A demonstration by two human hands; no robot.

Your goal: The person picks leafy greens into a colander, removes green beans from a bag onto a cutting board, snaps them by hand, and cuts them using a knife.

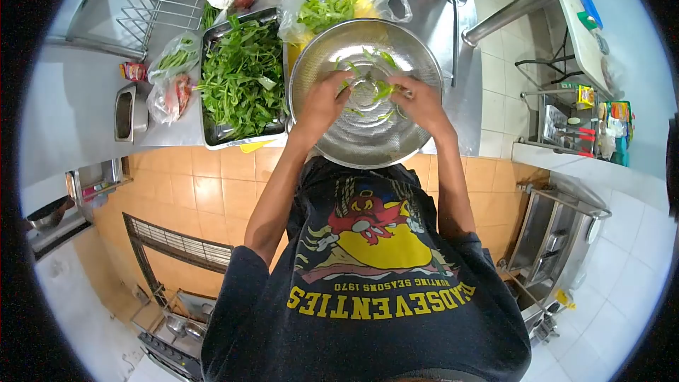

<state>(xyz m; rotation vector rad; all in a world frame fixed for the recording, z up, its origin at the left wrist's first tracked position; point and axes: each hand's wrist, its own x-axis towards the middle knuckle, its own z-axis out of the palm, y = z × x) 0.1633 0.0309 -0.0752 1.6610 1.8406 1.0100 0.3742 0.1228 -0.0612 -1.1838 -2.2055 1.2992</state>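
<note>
Sorting loose sprigs (384, 90) seemed underway over the colander (364, 145), right of the piled greens (242, 81); left hand (324, 105) and right hand (420, 103) had curled fingers, grip impossible to tell. Dropping pieces called for loosening them.

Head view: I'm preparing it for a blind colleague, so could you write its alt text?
A person's left hand and right hand work among loose green leaves over a wide metal bowl. Left of it, a metal tray is heaped with leafy greens; beyond the bowl, a clear plastic bag holds more greens.
</note>
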